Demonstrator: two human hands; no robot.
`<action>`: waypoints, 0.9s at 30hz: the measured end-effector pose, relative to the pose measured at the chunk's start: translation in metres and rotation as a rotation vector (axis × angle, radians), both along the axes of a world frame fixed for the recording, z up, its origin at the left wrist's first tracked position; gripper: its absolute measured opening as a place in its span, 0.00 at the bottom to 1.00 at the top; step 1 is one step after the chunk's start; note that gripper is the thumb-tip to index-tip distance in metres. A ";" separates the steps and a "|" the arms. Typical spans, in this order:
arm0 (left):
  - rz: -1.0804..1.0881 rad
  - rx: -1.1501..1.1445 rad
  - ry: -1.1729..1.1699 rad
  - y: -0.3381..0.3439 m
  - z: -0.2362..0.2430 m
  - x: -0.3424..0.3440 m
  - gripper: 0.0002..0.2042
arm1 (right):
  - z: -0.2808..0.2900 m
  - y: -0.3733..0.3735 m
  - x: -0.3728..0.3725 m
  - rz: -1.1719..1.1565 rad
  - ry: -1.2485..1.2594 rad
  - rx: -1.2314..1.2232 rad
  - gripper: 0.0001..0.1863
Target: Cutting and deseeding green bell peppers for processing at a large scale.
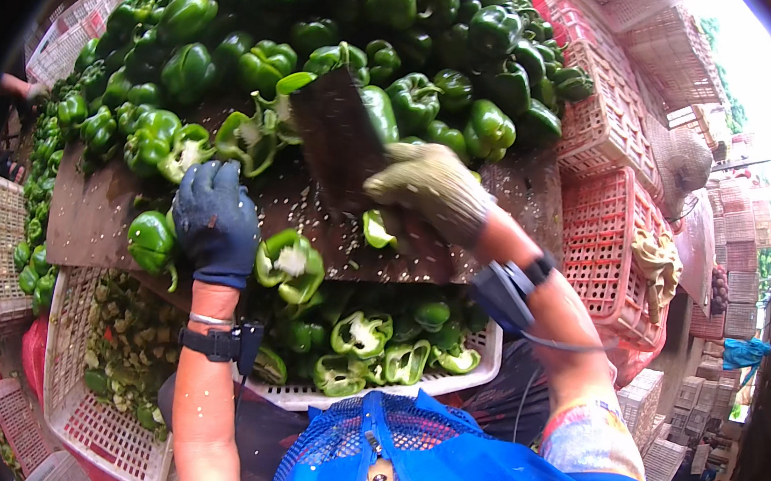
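Observation:
My right hand (433,189), in an olive work glove, is closed round the handle of a cleaver. Its wide dark blade (333,127) slants up and left above the brown cutting board (91,228), slightly blurred. A pale-green pepper piece (378,229) lies below that hand. In a dark blue glove, my left hand (216,215) rests over the board, fingers together and curled down; what lies under them is hidden. A whole green pepper (151,241) sits beside it, and a cut pepper (186,150) lies at its fingertips. One pepper half (291,265) shows at the board's front edge.
A large heap of green bell peppers (391,4) covers the far side. Below the board, a white crate (488,369) holds pepper halves; another crate (67,339) at left holds green trimmings. Red crates (596,206) stand at right. Another person's hand (16,87) shows at far left.

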State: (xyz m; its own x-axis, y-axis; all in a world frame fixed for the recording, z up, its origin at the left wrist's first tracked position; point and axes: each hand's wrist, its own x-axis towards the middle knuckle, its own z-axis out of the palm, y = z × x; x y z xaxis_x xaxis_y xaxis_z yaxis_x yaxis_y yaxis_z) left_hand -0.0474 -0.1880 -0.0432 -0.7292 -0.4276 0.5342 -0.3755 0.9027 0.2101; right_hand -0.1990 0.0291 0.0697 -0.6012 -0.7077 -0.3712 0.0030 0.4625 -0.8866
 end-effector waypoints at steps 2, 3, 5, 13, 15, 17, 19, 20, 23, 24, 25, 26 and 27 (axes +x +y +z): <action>-0.016 -0.042 -0.004 0.004 -0.001 -0.002 0.18 | 0.036 0.040 -0.007 -0.135 -0.001 0.095 0.07; -0.029 -0.031 0.023 0.004 -0.004 -0.004 0.17 | 0.038 0.064 -0.023 -0.246 0.197 0.116 0.09; -0.011 -0.045 0.047 -0.003 -0.001 0.003 0.17 | 0.057 0.088 -0.045 -0.467 0.428 0.115 0.10; -0.050 -0.075 0.060 0.005 -0.001 -0.012 0.15 | -0.041 0.141 -0.207 0.699 1.456 0.930 0.08; -0.033 -0.154 -0.014 0.004 0.000 -0.009 0.15 | -0.038 0.127 -0.209 0.893 1.469 1.007 0.08; -0.039 -0.158 -0.008 0.001 -0.003 -0.006 0.15 | -0.021 0.118 -0.211 1.115 1.416 0.879 0.07; -0.044 -0.158 0.005 0.000 -0.005 -0.003 0.15 | -0.005 0.114 -0.192 1.238 1.195 0.680 0.09; -0.044 -0.154 0.007 0.000 -0.005 -0.003 0.15 | -0.011 0.113 -0.177 0.891 0.930 0.794 0.10; -0.048 -0.134 -0.003 0.006 -0.006 -0.014 0.15 | -0.036 0.134 -0.145 0.224 0.698 0.779 0.09; -0.049 -0.138 -0.018 0.006 -0.004 -0.014 0.15 | -0.041 0.139 -0.136 0.166 0.726 0.754 0.08; -0.049 -0.138 -0.038 0.005 -0.005 -0.011 0.15 | -0.035 0.141 -0.121 0.094 0.752 0.717 0.07; -0.059 -0.136 -0.030 0.002 -0.006 -0.007 0.15 | -0.033 0.142 -0.107 0.026 0.774 0.670 0.06; -0.048 -0.145 -0.032 0.000 -0.006 -0.003 0.15 | -0.013 0.133 -0.093 -0.223 0.521 0.509 0.04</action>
